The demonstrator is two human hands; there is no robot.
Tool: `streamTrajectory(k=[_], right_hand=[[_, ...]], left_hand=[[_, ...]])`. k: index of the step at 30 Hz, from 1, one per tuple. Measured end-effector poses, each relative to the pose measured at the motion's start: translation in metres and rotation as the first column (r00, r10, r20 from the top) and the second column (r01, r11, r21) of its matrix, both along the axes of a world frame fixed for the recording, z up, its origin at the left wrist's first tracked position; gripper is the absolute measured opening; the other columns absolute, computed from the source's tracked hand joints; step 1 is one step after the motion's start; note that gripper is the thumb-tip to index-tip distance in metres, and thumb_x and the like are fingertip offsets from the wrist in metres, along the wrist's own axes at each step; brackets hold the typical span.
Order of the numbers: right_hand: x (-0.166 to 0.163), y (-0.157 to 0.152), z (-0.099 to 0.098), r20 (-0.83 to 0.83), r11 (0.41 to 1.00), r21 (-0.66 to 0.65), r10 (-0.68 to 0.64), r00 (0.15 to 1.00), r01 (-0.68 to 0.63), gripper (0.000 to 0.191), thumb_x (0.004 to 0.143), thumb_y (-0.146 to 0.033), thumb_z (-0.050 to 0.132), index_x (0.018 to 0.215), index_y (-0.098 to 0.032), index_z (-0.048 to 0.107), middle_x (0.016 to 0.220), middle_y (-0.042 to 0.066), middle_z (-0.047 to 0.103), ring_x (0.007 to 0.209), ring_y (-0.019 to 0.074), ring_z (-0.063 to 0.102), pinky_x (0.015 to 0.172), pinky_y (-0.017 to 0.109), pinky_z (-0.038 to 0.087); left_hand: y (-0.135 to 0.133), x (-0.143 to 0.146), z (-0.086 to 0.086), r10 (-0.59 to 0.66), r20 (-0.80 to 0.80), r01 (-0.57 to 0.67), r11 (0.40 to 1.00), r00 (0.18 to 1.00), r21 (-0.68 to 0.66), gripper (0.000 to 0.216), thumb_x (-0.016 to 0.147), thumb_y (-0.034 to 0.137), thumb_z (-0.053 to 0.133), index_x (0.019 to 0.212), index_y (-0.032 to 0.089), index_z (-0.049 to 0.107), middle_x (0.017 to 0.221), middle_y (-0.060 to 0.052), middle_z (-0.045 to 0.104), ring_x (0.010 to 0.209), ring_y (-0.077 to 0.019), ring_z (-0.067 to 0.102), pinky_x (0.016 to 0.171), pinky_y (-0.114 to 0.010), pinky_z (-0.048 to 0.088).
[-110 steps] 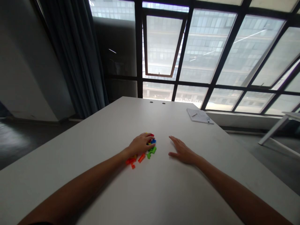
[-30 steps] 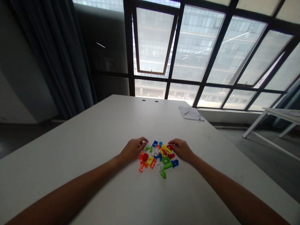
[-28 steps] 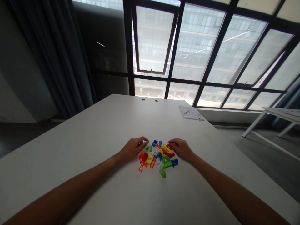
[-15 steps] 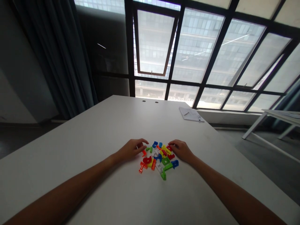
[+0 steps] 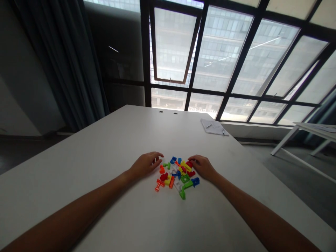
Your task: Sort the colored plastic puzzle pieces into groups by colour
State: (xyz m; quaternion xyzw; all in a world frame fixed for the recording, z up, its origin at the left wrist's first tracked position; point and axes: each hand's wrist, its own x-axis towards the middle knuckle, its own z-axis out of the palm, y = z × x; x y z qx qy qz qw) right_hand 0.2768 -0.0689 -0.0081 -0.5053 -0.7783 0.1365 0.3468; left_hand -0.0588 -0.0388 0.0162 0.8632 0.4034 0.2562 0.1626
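Observation:
A loose heap of small plastic puzzle pieces [image 5: 177, 174] in orange, red, yellow, green, blue and white lies on the white table [image 5: 110, 154]. My left hand [image 5: 145, 162] rests flat on the table just left of the heap, fingers stretched toward it and holding nothing. My right hand [image 5: 202, 166] sits at the heap's right edge, fingers curled with the tips on a red piece [image 5: 189, 163]. An orange piece [image 5: 158, 185] lies at the near left of the heap, and a green one [image 5: 183, 191] at the near side.
A notepad with a pen [image 5: 214, 127] lies at the table's far right corner. Two small round holes [image 5: 168, 112] mark the far edge. Large windows and a dark curtain stand behind. Another white table [image 5: 307, 134] is off to the right.
The pieces, bunched under my left hand 3.7 s ago, now lie spread between both hands. Over the last second my left hand slid slightly left and flattened; my right hand stayed put.

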Motion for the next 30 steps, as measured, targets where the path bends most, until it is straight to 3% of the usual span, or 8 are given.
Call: streamTrajectory(k=[5,9,13,17,20,30], right_hand=[[0.001,0.002,-0.003,-0.019,1.0,0.029,-0.007,1.0,0.008,0.025,0.092,-0.021,0.053,0.1,-0.022,0.076,0.1,0.006,0.077,0.092,0.0217,0.071,0.086,0.035,0.054],[0.0,0.0,0.002,-0.03,1.0,0.017,-0.015,0.999,0.016,0.022,0.091,-0.023,0.056,0.101,-0.022,0.076,0.099,0.006,0.076,0.087,0.0216,0.069,0.081,0.034,0.054],[0.001,-0.005,0.011,-0.034,0.999,0.031,0.046,0.998,-0.045,0.02,0.092,-0.023,0.057,0.095,-0.021,0.077,0.096,0.007,0.075,0.089,0.0213,0.068,0.084,0.035,0.053],[0.001,-0.007,0.016,0.012,0.992,0.022,0.124,0.992,-0.124,0.018,0.091,-0.022,0.059,0.09,-0.021,0.077,0.094,0.008,0.073,0.091,0.022,0.067,0.087,0.036,0.053],[0.001,-0.007,0.014,0.038,0.995,0.005,0.097,0.995,-0.097,0.019,0.09,-0.02,0.056,0.091,-0.02,0.075,0.094,0.007,0.073,0.091,0.0221,0.066,0.085,0.036,0.052],[0.0,-0.004,0.008,0.05,0.999,0.022,0.031,0.998,-0.033,0.014,0.094,-0.026,0.06,0.091,-0.02,0.073,0.094,0.006,0.072,0.087,0.0208,0.065,0.08,0.033,0.05]], left_hand=[[0.009,-0.007,-0.005,0.052,-0.074,-0.046,0.996,0.996,0.08,0.033,0.099,0.041,0.047,0.115,0.026,0.072,0.088,-0.002,0.073,0.072,-0.0168,0.064,0.068,-0.027,0.046],[0.013,-0.011,-0.006,0.087,-0.132,-0.064,0.983,0.988,0.17,0.031,0.098,0.037,0.048,0.111,0.026,0.073,0.094,-0.004,0.074,0.083,-0.0198,0.066,0.072,-0.028,0.047],[0.012,-0.005,-0.009,0.14,-0.087,-0.123,0.976,0.986,0.18,0.031,0.098,0.036,0.048,0.112,0.025,0.073,0.107,-0.006,0.075,0.095,-0.0228,0.066,0.082,-0.032,0.051],[0.009,0.002,-0.013,-0.004,-0.108,0.021,0.987,0.994,0.158,0.037,0.099,0.033,0.047,0.128,0.025,0.069,0.122,-0.007,0.073,0.109,-0.0236,0.065,0.099,-0.038,0.051],[0.009,0.003,-0.014,-0.094,-0.117,0.111,0.982,0.989,0.152,0.041,0.1,0.03,0.045,0.137,0.027,0.065,0.13,-0.007,0.071,0.116,-0.0237,0.064,0.106,-0.043,0.049],[0.01,0.01,-0.013,-0.154,-0.19,0.19,0.963,0.97,0.192,0.052,0.099,0.017,0.051,0.147,0.037,0.054,0.135,-0.005,0.068,0.123,-0.0244,0.06,0.107,-0.044,0.047]])
